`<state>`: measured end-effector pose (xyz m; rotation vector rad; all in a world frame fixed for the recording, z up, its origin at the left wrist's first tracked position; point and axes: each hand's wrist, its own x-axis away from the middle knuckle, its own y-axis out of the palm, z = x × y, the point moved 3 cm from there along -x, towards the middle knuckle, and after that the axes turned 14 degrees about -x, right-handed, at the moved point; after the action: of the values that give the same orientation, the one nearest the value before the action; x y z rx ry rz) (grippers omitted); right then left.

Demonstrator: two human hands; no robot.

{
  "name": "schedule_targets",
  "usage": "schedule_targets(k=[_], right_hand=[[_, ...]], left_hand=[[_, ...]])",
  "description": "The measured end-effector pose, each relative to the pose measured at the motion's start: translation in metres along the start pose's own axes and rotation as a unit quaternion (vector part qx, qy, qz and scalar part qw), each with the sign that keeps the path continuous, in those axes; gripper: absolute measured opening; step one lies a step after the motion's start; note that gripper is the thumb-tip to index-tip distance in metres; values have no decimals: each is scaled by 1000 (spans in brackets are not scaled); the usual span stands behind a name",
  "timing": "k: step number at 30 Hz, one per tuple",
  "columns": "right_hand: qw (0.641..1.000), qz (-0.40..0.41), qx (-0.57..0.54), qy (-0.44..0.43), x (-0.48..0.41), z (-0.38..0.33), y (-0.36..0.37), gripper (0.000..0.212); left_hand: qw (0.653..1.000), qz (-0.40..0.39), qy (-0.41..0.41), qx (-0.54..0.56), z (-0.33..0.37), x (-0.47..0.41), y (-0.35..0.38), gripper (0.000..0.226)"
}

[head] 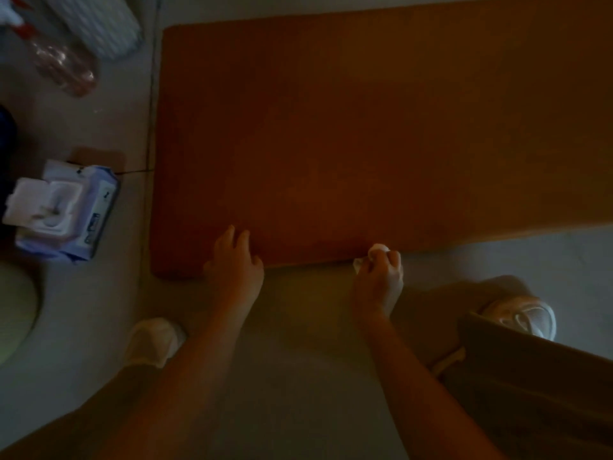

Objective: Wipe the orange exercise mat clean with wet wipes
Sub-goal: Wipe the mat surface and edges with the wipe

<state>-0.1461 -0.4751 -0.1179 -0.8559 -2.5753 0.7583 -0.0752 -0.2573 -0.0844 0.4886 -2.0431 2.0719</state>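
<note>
The orange exercise mat (365, 127) lies flat on the pale floor and fills the upper middle of the view. My left hand (234, 263) rests on the mat's near edge, fingers spread and fairly straight. My right hand (379, 277) grips a crumpled white wet wipe (378, 251) and holds it against the same near edge, further right. To the left of the mat, on the floor, stands a purple-and-white pack of wet wipes (66, 210) with its lid flipped open.
A clear pinkish spray bottle (63, 64) and a white ribbed roll (99, 24) lie at the top left. My feet in white shoes (156, 340) (520, 317) are planted on the floor near the mat's edge. A pale green object (13, 310) sits at the far left.
</note>
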Motion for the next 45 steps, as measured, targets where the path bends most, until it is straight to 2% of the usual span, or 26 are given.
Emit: schedule_targets(k=[2, 5, 7, 12, 15, 18, 22, 25, 27, 30, 33, 36, 45], right_hand=[[998, 58, 1, -28, 4, -3, 4, 11], [993, 88, 8, -77, 20, -14, 21, 6], [993, 71, 3, -93, 29, -20, 33, 6], [989, 9, 19, -144, 61, -46, 70, 11], [983, -88, 35, -158, 79, -60, 95, 19], [972, -122, 50, -192, 92, -73, 115, 29], [968, -113, 59, -216, 98, -76, 125, 36], [964, -111, 64, -234, 100, -75, 127, 36], [958, -125, 75, -247, 104, -79, 132, 37], [951, -157, 77, -256, 113, -86, 147, 31], [947, -173, 68, -262, 121, -94, 160, 34], [911, -218, 104, -335, 132, -108, 177, 47], [865, -282, 130, -395, 141, -126, 201, 48]], left_hand=[[998, -5, -52, 43, -30, 0, 0, 55], [996, -2, -78, 49, -66, 0, 0, 56], [995, 1, -90, 45, -81, -1, 1, 57], [998, -35, -44, 5, -90, -3, 4, 62], [998, -45, -21, -24, -93, -2, 1, 63], [997, -64, -24, -22, -93, -1, -3, 61], [999, -46, -10, 20, -105, -4, -4, 61], [992, 4, -5, 125, -124, -7, -2, 60], [989, 23, -33, 144, -138, -10, 3, 62], [981, -12, -95, 166, -168, -12, 15, 60], [995, -35, -64, 73, -182, -8, 26, 59], [998, 0, -69, 11, -188, -4, 26, 58], [998, -8, -63, -11, -199, -3, 24, 65]])
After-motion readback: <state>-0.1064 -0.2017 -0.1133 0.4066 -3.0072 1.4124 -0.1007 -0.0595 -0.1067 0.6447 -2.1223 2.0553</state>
